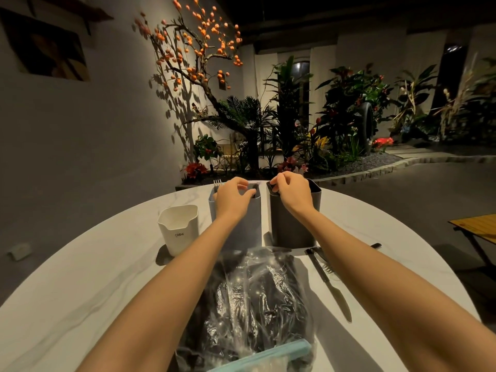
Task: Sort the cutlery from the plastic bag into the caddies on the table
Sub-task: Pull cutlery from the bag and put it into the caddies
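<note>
Plastic bag [249, 304]: closest to the camera, lying on the tabletop [80, 277] between the two arms, well behind both sets of fingers. It is crinkly and see-through, with dark cutlery packed inside and a blue zip strip at the near end.

Left hand [230, 197]: its fingers [248, 194] curl down over the top of the grey caddy [236, 224]. They seem to pinch something dark, but I cannot tell for sure.

Right hand [290, 189]: its fingers [276, 183] bend tight over the near corner of the black caddy [292, 224]. They look pinched on a small dark piece, likely to drop it in.

Fork [217, 182]: white, sticking up in the grey caddy just left of the left fingers.

White caddy [178, 228]: further left of the left fingers, standing alone.

Knife [331, 285]: black, flat on the tabletop behind the right fingers, beside the bag, with other loose pieces near its handle. These probably wait their turn.
</note>
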`<state>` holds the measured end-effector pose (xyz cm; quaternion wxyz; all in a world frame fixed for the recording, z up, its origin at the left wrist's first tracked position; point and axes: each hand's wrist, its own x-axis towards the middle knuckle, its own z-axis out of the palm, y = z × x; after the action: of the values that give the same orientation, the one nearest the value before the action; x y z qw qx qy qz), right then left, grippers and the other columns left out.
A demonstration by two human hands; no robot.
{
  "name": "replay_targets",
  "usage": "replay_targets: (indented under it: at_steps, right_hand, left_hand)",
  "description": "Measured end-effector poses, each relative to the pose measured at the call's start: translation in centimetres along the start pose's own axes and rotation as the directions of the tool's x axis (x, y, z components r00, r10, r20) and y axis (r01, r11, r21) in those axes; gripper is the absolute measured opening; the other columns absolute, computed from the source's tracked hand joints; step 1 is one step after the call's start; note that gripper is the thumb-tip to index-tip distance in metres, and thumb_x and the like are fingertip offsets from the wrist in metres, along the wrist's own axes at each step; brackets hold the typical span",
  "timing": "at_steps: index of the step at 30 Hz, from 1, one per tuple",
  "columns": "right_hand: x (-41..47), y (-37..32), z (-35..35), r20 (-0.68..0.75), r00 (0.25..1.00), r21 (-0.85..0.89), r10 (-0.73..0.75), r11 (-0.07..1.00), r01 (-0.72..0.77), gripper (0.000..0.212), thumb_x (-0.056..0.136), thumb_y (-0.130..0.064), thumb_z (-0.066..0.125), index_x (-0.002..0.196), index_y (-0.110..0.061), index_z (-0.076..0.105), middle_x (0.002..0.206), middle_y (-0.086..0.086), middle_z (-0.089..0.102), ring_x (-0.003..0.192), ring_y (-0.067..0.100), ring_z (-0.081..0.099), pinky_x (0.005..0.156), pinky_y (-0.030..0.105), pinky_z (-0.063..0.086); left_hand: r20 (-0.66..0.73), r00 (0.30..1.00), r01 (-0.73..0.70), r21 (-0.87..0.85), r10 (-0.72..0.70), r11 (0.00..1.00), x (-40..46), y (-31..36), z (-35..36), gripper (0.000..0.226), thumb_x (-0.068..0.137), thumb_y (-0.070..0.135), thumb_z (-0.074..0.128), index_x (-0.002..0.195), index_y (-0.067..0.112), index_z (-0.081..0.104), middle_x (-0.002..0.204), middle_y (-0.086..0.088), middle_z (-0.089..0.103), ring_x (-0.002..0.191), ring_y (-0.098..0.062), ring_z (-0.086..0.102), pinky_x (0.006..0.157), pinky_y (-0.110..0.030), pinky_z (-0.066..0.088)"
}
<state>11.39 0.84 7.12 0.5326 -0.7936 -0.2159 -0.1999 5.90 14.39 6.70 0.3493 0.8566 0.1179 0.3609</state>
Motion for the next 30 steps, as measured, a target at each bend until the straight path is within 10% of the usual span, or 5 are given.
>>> replay_targets:
  at_steps: [7, 16, 30]
  right_hand:
    - [-0.7, 0.0, -1.8, 0.114, 0.993, 0.056, 0.016, 0.998, -0.022, 0.021, 0.099, -0.021, 0.046, 0.094, -0.015, 0.065, 0.077, 0.001, 0.067, 0.077, 0.015, 0.065, 0.084, 0.046, 0.055]
    - [-3.7, 0.7, -6.0, 0.264, 0.963, -0.082, 0.055, 0.996, -0.035, 0.018, 0.097, -0.016, 0.051, 0.104, -0.007, 0.064, 0.083, 0.006, 0.067, 0.069, 0.009, 0.061, 0.064, 0.022, 0.05]
    - [-8.4, 5.1, -10.5, 0.315, 0.906, -0.443, 0.284, 0.888, -0.125, 0.026, 0.095, -0.006, 0.043, 0.105, -0.006, 0.067, 0.108, 0.015, 0.068, 0.099, 0.027, 0.062, 0.09, 0.039, 0.052]
  left_hand:
    - [-0.003, 0.991, -0.133, -0.183, 0.134, 0.974, -1.8, 2.3, 0.1, 0.01, 0.094, 0.021, 0.06, 0.098, 0.013, 0.066, 0.095, -0.001, 0.065, 0.087, -0.011, 0.057, 0.068, -0.015, 0.043]
    - [0.174, 0.974, -0.11, -0.211, 0.148, 0.971, -5.6, 4.9, 2.6, 0.015, 0.098, 0.027, 0.052, 0.095, 0.017, 0.064, 0.086, -0.001, 0.066, 0.081, -0.017, 0.062, 0.076, -0.038, 0.056]
    - [0.584, 0.809, -0.001, -0.113, 0.067, 0.994, -12.1, 5.2, 7.2, 0.019, 0.097, 0.02, 0.055, 0.103, 0.007, 0.067, 0.084, -0.007, 0.069, 0.065, -0.012, 0.063, 0.063, -0.024, 0.052]
